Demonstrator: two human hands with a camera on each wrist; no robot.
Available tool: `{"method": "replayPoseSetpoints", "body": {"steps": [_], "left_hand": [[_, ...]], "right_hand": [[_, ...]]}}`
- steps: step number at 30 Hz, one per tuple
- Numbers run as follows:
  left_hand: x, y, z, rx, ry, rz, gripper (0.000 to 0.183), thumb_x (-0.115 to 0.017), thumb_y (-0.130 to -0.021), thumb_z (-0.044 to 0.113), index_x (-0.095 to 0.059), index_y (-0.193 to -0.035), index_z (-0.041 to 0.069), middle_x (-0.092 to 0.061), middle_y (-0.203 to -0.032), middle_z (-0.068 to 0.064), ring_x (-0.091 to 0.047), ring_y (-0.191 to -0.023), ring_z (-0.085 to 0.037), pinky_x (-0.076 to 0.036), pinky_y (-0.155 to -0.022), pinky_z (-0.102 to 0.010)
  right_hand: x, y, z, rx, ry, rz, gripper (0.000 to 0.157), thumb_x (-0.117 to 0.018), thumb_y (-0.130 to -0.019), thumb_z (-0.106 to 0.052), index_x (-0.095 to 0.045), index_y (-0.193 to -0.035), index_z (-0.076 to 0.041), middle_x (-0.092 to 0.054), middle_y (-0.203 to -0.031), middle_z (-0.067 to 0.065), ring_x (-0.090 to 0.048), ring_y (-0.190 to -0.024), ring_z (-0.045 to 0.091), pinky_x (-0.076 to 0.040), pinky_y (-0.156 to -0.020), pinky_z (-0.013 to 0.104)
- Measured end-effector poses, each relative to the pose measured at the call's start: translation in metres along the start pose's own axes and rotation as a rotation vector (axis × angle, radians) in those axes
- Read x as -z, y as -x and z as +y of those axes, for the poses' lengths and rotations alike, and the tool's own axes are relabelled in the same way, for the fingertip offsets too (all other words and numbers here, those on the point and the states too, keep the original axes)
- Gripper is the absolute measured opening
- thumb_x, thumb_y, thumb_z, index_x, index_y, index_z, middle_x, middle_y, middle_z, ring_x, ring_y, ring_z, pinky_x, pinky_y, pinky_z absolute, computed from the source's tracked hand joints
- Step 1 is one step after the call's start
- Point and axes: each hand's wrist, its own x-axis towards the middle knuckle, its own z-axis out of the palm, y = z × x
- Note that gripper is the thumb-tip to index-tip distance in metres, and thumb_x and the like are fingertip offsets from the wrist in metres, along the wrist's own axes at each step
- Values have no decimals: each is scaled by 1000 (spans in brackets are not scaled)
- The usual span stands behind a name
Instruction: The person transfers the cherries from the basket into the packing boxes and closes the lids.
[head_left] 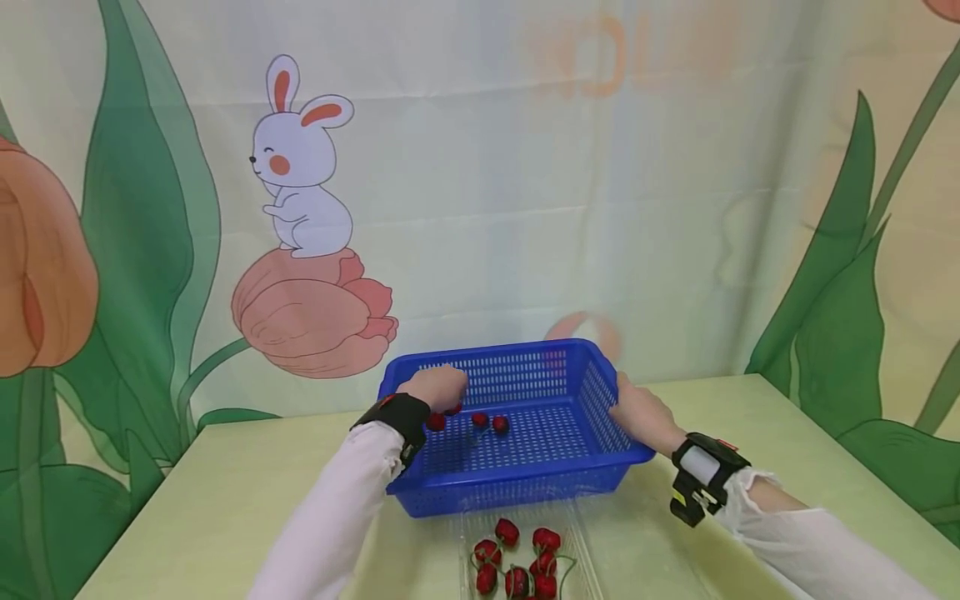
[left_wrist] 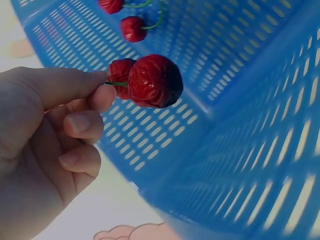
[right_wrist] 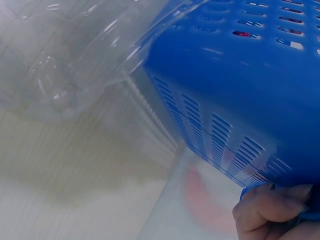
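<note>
We see two red cherries [left_wrist: 155, 81] just past the thumb and forefinger of the left hand [left_wrist: 45, 142], which pinch a green stem [left_wrist: 118, 84]; the rear cherry [left_wrist: 118, 70], partly hidden, seems held too. Below those fingers spreads the blue basket [head_left: 525, 477], gripped at its side by the right hand's curled fingers [right_wrist: 272, 205].

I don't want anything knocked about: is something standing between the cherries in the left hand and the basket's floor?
Nothing visible does. The left hand pinches the held cherries by a stem above the basket floor; two loose cherries lie to their right in the head view.
</note>
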Motion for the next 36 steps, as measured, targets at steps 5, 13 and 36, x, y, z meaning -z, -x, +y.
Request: {"method": "replayPoseSetpoints", "body": {"steps": [5,13,36], "left_hand": [[18,12,3,-50,1,66,27,-52,-89,2,-43,-64,11,-25,-57,2,-27,-50,-12,-28,-50,-28],[26,10,1,-104,19,92,10,-53,-88,3,-56,-79,7,-43,-64,-1,-42,-58,-15,-38,-55,-28],[63,54,33,-334,58,259,3,-52,-91,8,-54,-89,6,-51,-75,0,-46,-64,-14,-39,-63,-28]], "right_hand": [[-1,-1,0,-6,-2,-7,51,-48,-85,-2,-28,-130,12,-58,-90,26,-57,-60,25,-47,-47,37],[-1,-2,0,-16,-5,-16,50,-48,-85,-2,-28,-129,11,-57,-93,27,-58,-63,26,-48,-49,38],[0,-1,-1,-3,0,-9,48,-48,-85,-2,-29,-127,12,-57,-93,28,-58,-64,28,-47,-49,39]]}}
